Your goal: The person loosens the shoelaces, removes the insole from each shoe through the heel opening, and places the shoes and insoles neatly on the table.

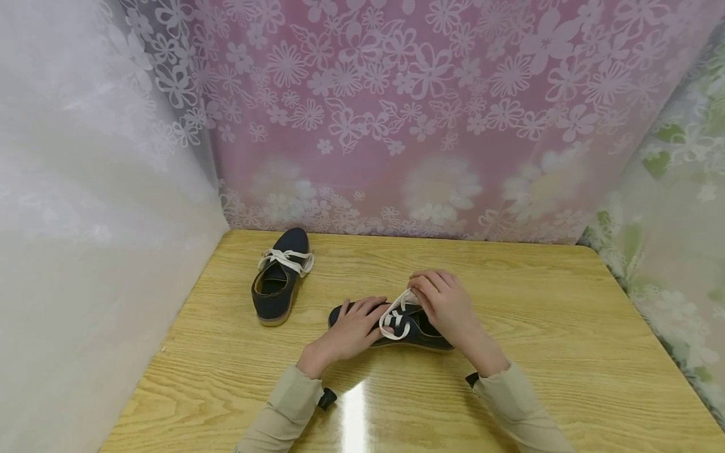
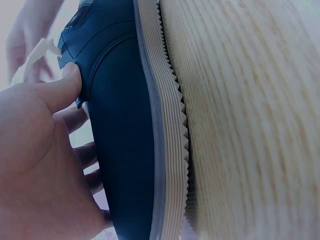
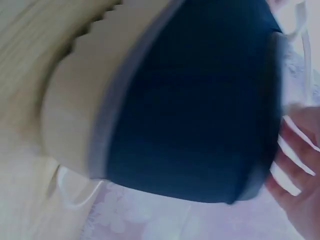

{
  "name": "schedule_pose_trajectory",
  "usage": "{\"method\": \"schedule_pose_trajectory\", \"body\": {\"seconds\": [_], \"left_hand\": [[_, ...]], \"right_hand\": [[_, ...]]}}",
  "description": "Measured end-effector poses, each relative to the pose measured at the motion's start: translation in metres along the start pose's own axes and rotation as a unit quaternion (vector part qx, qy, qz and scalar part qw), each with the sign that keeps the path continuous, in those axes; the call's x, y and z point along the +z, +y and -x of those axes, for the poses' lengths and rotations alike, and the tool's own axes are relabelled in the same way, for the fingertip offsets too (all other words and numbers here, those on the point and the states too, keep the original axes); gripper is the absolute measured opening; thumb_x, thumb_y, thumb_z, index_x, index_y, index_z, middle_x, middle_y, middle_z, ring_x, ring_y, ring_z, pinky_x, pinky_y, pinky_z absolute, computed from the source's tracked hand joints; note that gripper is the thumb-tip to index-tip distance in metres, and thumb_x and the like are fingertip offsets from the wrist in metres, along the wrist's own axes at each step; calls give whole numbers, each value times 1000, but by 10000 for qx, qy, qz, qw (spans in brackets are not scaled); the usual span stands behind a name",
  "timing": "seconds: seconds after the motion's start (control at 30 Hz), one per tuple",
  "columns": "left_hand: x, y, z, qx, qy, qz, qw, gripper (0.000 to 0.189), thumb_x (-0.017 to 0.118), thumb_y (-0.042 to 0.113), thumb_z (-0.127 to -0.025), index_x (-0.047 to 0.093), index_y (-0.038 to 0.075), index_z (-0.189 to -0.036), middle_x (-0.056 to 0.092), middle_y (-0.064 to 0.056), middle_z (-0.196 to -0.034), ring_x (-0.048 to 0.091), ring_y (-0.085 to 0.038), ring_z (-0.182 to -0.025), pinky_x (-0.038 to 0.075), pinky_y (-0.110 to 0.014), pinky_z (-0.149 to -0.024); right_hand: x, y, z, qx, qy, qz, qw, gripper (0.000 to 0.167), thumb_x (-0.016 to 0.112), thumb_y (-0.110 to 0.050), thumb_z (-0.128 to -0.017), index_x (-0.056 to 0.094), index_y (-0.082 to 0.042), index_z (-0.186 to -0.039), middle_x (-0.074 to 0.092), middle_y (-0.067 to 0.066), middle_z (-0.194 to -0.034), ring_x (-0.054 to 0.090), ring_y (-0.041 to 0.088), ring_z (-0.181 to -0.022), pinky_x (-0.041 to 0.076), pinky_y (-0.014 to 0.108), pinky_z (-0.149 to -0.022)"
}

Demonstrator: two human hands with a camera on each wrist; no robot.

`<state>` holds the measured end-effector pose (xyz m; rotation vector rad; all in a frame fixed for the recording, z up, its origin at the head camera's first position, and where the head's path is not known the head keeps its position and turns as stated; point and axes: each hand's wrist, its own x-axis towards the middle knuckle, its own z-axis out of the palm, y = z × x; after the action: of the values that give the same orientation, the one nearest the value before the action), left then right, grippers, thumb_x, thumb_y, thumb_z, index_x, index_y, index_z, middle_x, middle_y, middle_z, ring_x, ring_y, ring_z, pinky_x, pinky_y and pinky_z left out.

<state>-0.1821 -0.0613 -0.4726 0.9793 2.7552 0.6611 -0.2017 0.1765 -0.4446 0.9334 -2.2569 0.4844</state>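
Note:
A dark navy shoe (image 1: 438,343) with a tan ridged sole lies sideways on the table, toe to the left. Over its front part my left hand (image 1: 354,328) holds it, fingers spread across the top. In the left wrist view, the thumb (image 2: 70,87) presses the shoe's side (image 2: 125,130) near the lacing. A white shoelace (image 1: 385,314) loops up from the eyelets to my right hand (image 1: 447,305), whose fingertips pinch it above the shoe's opening. The right wrist view shows the shoe's heel (image 3: 195,115), with the right hand (image 3: 302,160) beyond it.
The matching navy shoe (image 1: 274,299), its white laces lying loose on top, stands at the back left of the wooden table (image 1: 538,377). A pink flowered curtain (image 1: 362,126) hangs behind the table, with pale sheets at both sides.

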Motion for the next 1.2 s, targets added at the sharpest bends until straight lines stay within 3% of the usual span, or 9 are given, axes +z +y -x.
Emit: {"method": "schedule_pose_trajectory", "body": {"seconds": [0.17, 0.3, 0.5, 0.6, 0.67, 0.77, 0.9, 1.1, 1.2], "left_hand": [[-1, 1, 0, -22, -10, 163, 9999, 55, 46, 42, -108, 38, 22, -158, 32, -7, -163, 28, -32, -150, 16, -69, -117], [0, 1, 1, -16, 10, 211, 9998, 55, 43, 45, -108, 36, 26, -159, 32, -7, -163, 27, -32, -151, 15, -69, -117], [0, 0, 1, 9, 19, 152, 9999, 54, 44, 43, -108, 36, 25, -159, 32, -7, -163, 28, -32, -150, 17, -69, -117], [0, 1, 1, -1, 12, 162, 9999, 55, 43, 46, -108, 36, 26, -159, 32, -7, -163, 27, -32, -151, 16, -69, -117], [0, 1, 1, -15, -4, 191, 9998, 56, 42, 47, -107, 36, 27, -159, 32, -6, -163, 27, -32, -151, 15, -69, -117], [0, 1, 1, -23, -7, 247, 9997, 56, 42, 47, -108, 36, 27, -159, 31, -6, -163, 27, -32, -151, 15, -69, -117], [0, 1, 1, -34, 3, 249, 9997, 55, 42, 47, -108, 36, 27, -159, 31, -6, -163, 27, -32, -151, 15, -68, -118], [0, 2, 1, -37, 13, 218, 9998, 55, 42, 46, -108, 36, 26, -159, 32, -6, -163, 28, -32, -150, 15, -68, -118], [0, 2, 1, -26, 8, 211, 9998, 55, 42, 46, -108, 36, 26, -159, 32, -7, -163, 28, -32, -150, 15, -68, -117]], "right_hand": [[-16, -10, -8, 173, 877, -400, 9952, 31, 48, -28, -109, 68, -5, -105, 71, 7, -98, 65, 28, -93, 52, 42, -82], [-25, -17, -11, 99, 1184, -593, 9912, 33, 47, -29, -110, 69, -4, -105, 71, 6, -94, 66, 24, -85, 52, 41, -75], [-24, -26, 0, -277, 278, -1012, 9941, 24, 55, -26, -107, 71, -9, -108, 74, 0, -93, 68, 13, -75, 55, 34, -68], [-22, -27, 8, -220, -213, -1374, 9900, 14, 64, -14, -102, 72, -10, -113, 74, 0, -97, 69, 11, -80, 56, 30, -69], [-21, -26, 12, -122, -337, -1489, 9882, 21, 68, -3, -96, 71, -10, -116, 74, 0, -100, 70, 11, -85, 57, 30, -72], [-21, -20, 14, -20, -308, -1213, 9921, 30, 73, 5, -88, 71, -10, -114, 73, 1, -100, 68, 15, -90, 56, 32, -74], [-21, -10, 16, -75, -397, -469, 9981, 24, 78, 0, -84, 74, -11, -105, 72, 4, -103, 65, 23, -96, 55, 40, -81], [-18, -3, 20, 115, -1000, 131, 9948, 25, 80, -7, -86, 76, -17, -109, 69, 6, -111, 62, 28, -104, 53, 46, -89], [-14, -3, 20, 211, -1025, 283, 9941, 22, 81, -12, -86, 77, -19, -106, 69, 6, -108, 62, 29, -103, 53, 48, -89]]}}
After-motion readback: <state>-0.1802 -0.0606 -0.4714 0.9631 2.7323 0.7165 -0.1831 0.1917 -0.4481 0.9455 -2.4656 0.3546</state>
